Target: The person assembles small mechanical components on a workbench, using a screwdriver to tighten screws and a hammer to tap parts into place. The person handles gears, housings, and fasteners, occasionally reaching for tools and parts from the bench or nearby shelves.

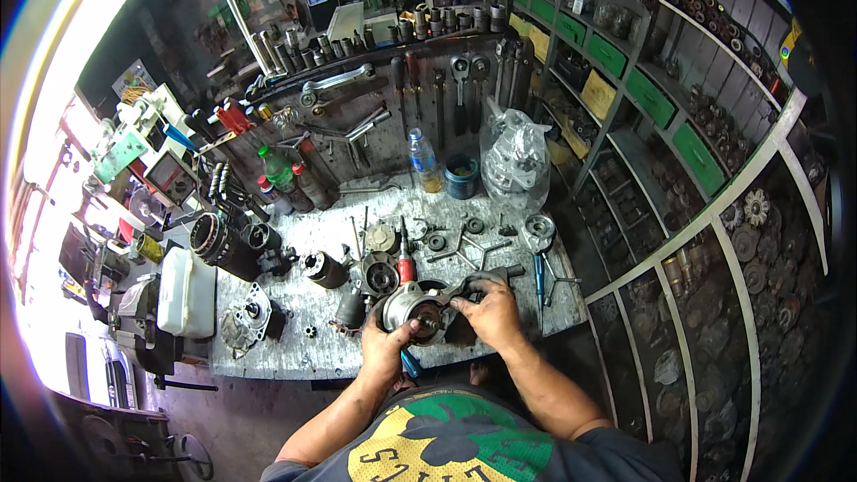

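A round silver metal motor housing [407,305] with a dark shaft end in its middle sits between my hands, above the table's front edge. My left hand [384,346] grips its left side, thumb toward the shaft. My right hand [489,312] closes on the housing's right-hand arm, fingers curled over the top. Behind it lie a red-handled screwdriver [406,268] and a round dark end cover [381,276]. A blue handle [410,363] shows below the housing. To the left lie a small dark cylinder [349,311] and a grey flanged casting [251,311].
The worn table [308,348] also bears a three-armed wrench [470,250], a blue-handled tool [539,281], a plastic-wrapped part [516,159], a bottle [423,161] and a white container [187,291]. Wrenches hang on the back panel [420,138]. Shelves with green drawers [650,96] stand right.
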Demonstrator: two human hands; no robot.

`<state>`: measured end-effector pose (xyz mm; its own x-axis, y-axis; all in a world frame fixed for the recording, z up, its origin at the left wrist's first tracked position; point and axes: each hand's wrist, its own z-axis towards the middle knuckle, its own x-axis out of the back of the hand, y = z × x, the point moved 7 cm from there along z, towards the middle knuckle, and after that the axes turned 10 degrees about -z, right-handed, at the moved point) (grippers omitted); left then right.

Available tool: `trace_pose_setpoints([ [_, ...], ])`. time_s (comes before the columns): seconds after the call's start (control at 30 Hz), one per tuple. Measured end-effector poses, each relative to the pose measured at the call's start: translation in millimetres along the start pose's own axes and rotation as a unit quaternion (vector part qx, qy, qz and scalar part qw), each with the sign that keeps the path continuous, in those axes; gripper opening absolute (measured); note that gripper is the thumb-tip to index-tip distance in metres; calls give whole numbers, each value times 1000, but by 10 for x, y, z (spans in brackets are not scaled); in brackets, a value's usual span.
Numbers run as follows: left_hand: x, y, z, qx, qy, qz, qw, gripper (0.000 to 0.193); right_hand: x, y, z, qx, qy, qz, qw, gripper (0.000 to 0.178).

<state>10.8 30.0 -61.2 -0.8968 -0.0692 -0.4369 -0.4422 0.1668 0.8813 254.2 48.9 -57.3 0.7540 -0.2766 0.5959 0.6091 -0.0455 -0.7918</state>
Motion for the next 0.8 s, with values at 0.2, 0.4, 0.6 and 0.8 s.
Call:
trace_pose_setpoints([
  [0.2, 19, -9, 58, 43, 6, -52, 998, 72, 121, -97, -19, 12, 12, 9, 1000, 39],
  [0.4, -29, -2, 94, 25, 7, -11, 1000, 73, 131, -323, -106, -11, -59, 61, 996, 36],
  [0.6, -57, 11, 83, 28, -4, -10, 1000, 75, 253, -763, -108, 160, -112, 112, 974, 27],
  [0.8, -76, 32, -39, 75, -31, -102, 991, 77, 511, -1099, -44, 286, -152, 107, 940, 20],
])
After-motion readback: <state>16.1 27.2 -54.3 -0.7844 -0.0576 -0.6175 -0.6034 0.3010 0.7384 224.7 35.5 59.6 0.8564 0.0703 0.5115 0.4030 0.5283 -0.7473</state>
